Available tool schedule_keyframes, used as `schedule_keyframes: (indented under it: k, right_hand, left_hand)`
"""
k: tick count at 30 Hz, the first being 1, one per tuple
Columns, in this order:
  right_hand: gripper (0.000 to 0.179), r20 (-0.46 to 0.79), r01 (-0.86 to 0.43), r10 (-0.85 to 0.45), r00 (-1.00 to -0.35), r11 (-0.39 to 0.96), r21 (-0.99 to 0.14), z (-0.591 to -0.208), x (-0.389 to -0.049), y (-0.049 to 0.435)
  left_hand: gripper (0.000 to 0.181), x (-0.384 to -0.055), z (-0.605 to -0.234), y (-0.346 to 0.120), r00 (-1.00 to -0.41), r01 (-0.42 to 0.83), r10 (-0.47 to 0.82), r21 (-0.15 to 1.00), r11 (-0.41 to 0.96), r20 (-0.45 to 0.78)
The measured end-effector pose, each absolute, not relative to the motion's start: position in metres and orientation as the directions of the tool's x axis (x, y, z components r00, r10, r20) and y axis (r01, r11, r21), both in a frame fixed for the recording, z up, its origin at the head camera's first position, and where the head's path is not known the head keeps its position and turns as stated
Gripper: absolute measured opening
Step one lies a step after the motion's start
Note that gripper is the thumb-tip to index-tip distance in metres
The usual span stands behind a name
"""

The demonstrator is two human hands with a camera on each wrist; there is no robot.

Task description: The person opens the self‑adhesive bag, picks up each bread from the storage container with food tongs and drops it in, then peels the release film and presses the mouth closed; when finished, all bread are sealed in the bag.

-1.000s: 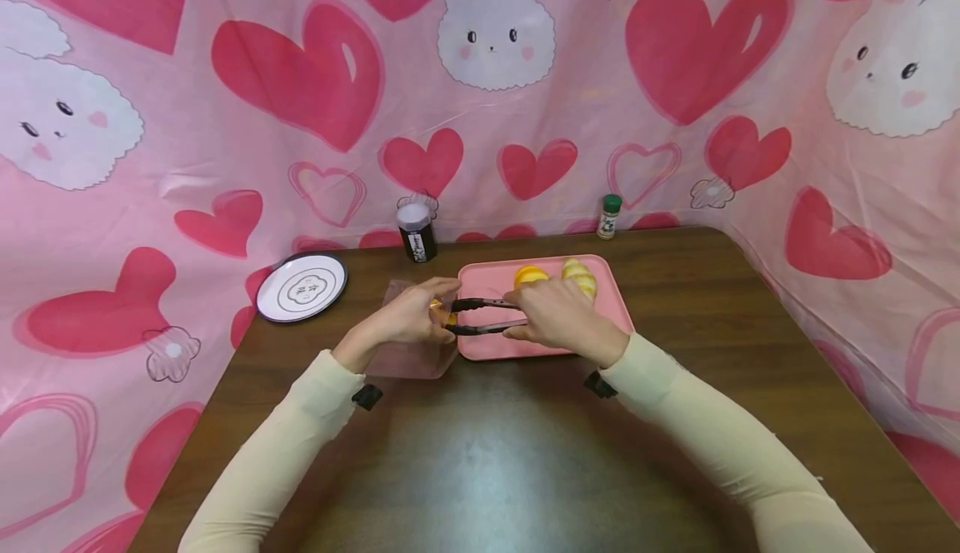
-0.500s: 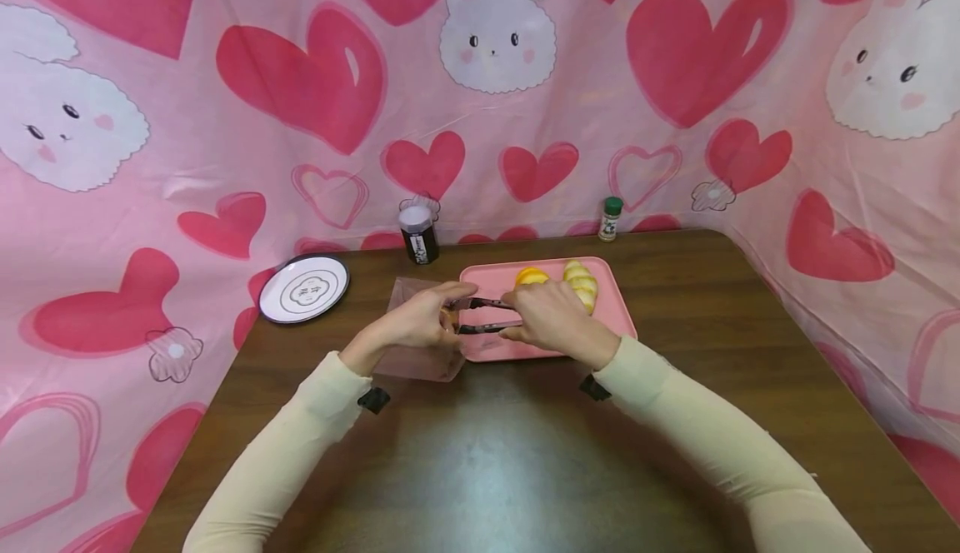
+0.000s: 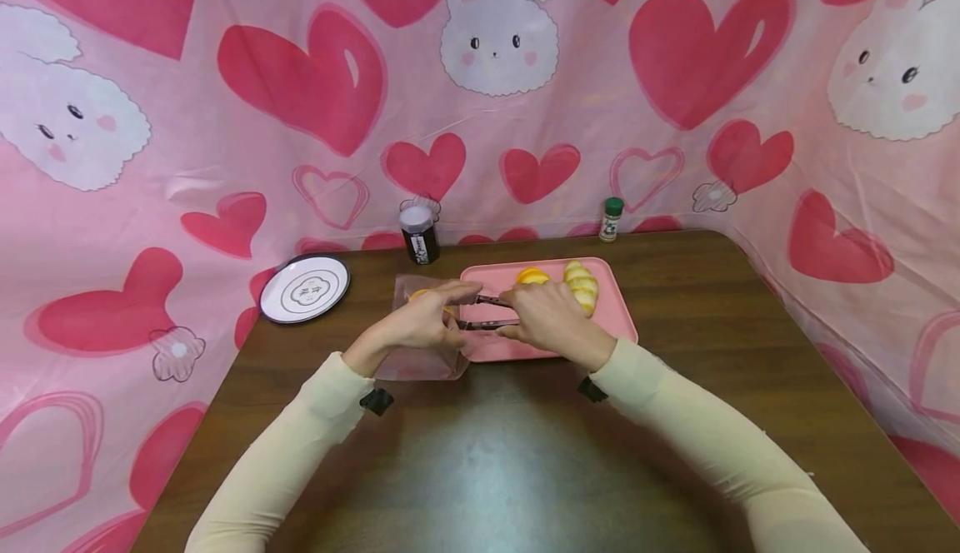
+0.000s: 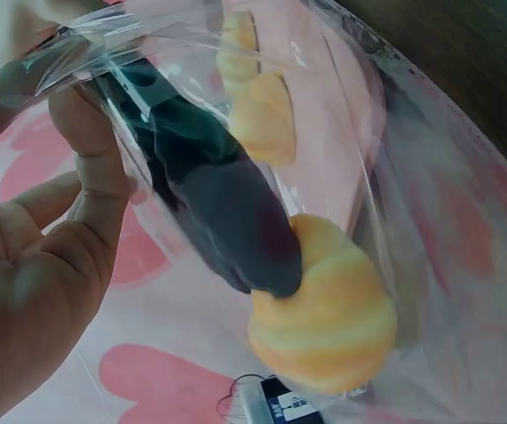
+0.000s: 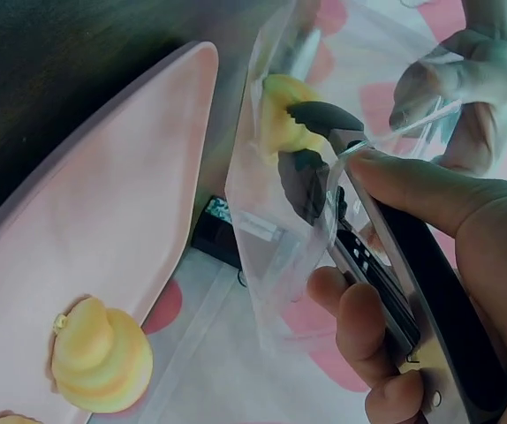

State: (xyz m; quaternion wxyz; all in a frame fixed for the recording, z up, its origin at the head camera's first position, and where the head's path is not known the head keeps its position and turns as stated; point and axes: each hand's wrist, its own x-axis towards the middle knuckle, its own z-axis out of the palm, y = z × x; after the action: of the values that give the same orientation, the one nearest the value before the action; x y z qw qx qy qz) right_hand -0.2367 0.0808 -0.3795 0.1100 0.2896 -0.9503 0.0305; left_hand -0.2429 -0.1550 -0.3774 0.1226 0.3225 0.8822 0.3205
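Your left hand point(image 3: 423, 317) holds the clear bag point(image 3: 423, 361) by its mouth, thumb and fingers standing well apart as they spread it. Your right hand point(image 3: 551, 320) grips the black-handled tongs point(image 5: 435, 300), thumb on one arm and fingers curled round the other. The tongs' dark heads reach in through the mouth, with some gap between the arms.

Inside the bag sits one bread roll point(image 4: 329, 327), yellow-brown and ridged. The tong heads overlap it in both wrist views; whether they pinch it or only lie against it, you cannot tell from here. The bag itself stands just beside the left edge of the pink tray point(image 3: 611, 322), its mouth facing that tray.

The tray carries two more pieces: an orange-yellow bread point(image 3: 533, 276) near the middle of its far edge, partly behind your right hand, and a pale striped roll point(image 3: 581, 286) towards its far right corner.

Along the table's point(image 3: 487, 453) far edge you have a dark jar point(image 3: 420, 241) with a pale top, left of the middle, and a green-capped bottle point(image 3: 611, 221) towards the right corner; what either contains cannot be made out. A dark-rimmed white plate point(image 3: 303, 289) lies at the far left corner.
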Motion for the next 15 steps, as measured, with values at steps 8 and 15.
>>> schedule_keyframes:
  k: [8,15]
  right_hand:
    - [0.046,0.258,-0.557,-0.541,-0.8,0.831,0.017,-0.383,-0.2358,0.0735]
    - [0.048,0.329,-0.596,-0.574,-0.75,0.802,0.041,-0.3858,-0.2338,0.072]
  left_hand:
    - [0.086,-0.2418,-0.3757,-0.1517,-0.768,0.498,0.64,0.643,0.582,0.014]
    - [0.086,-0.2412,-0.3751,-0.1516,-0.811,0.467,0.585,0.615,0.636,0.01]
